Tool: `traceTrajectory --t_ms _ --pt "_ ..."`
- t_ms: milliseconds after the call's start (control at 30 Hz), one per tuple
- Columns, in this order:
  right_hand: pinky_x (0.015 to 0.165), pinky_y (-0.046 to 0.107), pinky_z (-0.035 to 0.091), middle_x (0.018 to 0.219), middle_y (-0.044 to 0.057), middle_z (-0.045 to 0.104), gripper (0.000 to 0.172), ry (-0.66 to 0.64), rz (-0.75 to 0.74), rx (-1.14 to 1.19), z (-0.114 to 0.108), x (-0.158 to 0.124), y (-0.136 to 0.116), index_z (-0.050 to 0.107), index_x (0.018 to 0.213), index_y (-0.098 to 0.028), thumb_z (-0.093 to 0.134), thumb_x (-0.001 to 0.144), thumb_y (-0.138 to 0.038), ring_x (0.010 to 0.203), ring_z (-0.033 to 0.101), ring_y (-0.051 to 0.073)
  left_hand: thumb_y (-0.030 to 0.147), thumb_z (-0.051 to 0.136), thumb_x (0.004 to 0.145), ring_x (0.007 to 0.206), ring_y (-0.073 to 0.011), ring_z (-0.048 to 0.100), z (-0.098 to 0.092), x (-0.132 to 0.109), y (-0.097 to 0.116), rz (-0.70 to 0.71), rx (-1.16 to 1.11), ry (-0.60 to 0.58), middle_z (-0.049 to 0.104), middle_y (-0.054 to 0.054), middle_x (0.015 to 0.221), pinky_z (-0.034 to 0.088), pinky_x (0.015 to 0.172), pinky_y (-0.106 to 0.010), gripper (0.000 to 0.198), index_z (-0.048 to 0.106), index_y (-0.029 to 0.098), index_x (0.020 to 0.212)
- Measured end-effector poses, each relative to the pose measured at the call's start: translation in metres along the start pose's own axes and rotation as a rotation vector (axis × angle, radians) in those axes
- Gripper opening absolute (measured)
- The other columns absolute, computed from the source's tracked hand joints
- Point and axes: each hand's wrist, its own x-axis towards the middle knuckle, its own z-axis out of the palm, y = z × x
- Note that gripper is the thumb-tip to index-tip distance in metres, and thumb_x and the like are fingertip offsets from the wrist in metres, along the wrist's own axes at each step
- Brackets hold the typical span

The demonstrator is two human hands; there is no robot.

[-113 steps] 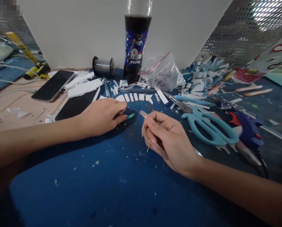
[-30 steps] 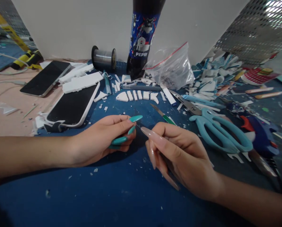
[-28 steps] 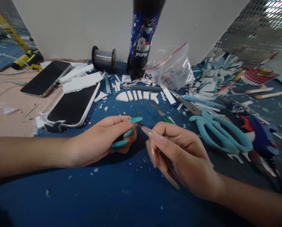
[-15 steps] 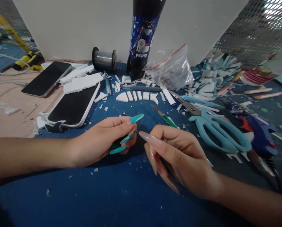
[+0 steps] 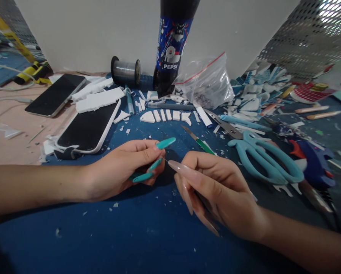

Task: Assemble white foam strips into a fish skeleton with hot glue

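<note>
My left hand [image 5: 130,163], with long teal nails, is closed in a pinch at the middle. Close beside it my right hand [image 5: 216,186], with long pale pink nails, pinches too. A very thin wire-like strand [image 5: 165,160] shows in the small gap between the fingertips, held from both sides; its ends are hidden in the fingers. Just behind the hands lies a row of white cut pieces [image 5: 167,115] forming a fish skeleton. A craft knife with a green handle [image 5: 203,145] rests beyond my right hand.
Blue-handled scissors [image 5: 269,160] and a blue tool with a red trigger [image 5: 316,163] lie at right. Behind stand a Pepsi bottle [image 5: 170,57], a spool of clear line [image 5: 126,72] and a zip bag [image 5: 210,83]. Two phones [image 5: 87,127] lie at left; foam scraps [image 5: 250,102] pile at right.
Both hands stay nearly in place. My left lower fingers have shifted slightly, and a little more of the thin strand shows between the fingertips.
</note>
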Motion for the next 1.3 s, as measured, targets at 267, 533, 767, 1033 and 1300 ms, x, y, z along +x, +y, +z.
traceTrajectory --t_ms 267,533,767,1033,1300 --pt "0.029 0.012 0.026 0.049 -0.005 0.052 0.027 -0.010 0.029 -0.019 0.0008 -0.0006 -0.0010 0.052 0.069 -0.017 0.054 0.093 -0.031 0.030 0.038 0.002 0.023 0.047 0.092 0.047 -0.0055 0.034 0.0010 -0.0006 0.0006 0.005 -0.025 0.008 0.045 0.004 0.056 0.033 0.048 -0.016 0.032 0.046 0.015 0.062" --pt "0.029 0.012 0.025 0.050 -0.006 0.053 0.027 -0.009 0.035 -0.034 0.0020 0.0023 -0.0030 0.051 0.069 -0.017 0.054 0.093 -0.031 0.029 0.039 0.001 0.023 0.047 0.092 0.047 -0.0051 0.035 0.0012 -0.0005 0.0003 0.008 -0.010 0.007 0.045 0.004 0.057 0.033 0.049 -0.016 0.031 0.047 0.014 0.062" --pt "0.030 0.013 0.025 0.050 -0.006 0.053 0.027 -0.004 0.029 -0.046 0.0016 0.0035 -0.0024 0.050 0.069 -0.017 0.052 0.093 -0.029 0.029 0.038 0.001 0.023 0.046 0.092 0.048 -0.0055 0.034 0.0004 0.0016 -0.0009 0.018 -0.002 -0.004 0.044 0.004 0.056 0.032 0.049 -0.016 0.031 0.045 0.015 0.063" --pt "0.029 0.012 0.024 0.045 -0.006 0.047 0.032 0.014 0.069 -0.098 0.0012 0.0027 -0.0032 0.051 0.067 -0.017 0.060 0.088 -0.039 0.030 0.041 0.003 0.023 0.046 0.092 0.048 -0.0057 0.032 0.0008 0.0000 -0.0027 0.043 0.008 -0.019 0.041 0.004 0.056 0.030 0.048 -0.016 0.030 0.045 0.015 0.063" --pt "0.030 0.012 0.027 0.044 -0.007 0.045 0.033 0.006 0.071 -0.091 -0.0006 0.0042 -0.0021 0.051 0.068 -0.017 0.061 0.088 -0.041 0.030 0.041 0.003 0.024 0.046 0.093 0.049 -0.0065 0.032 0.0003 0.0012 -0.0030 0.095 0.028 -0.034 0.040 0.005 0.054 0.031 0.049 -0.016 0.032 0.043 0.016 0.062"
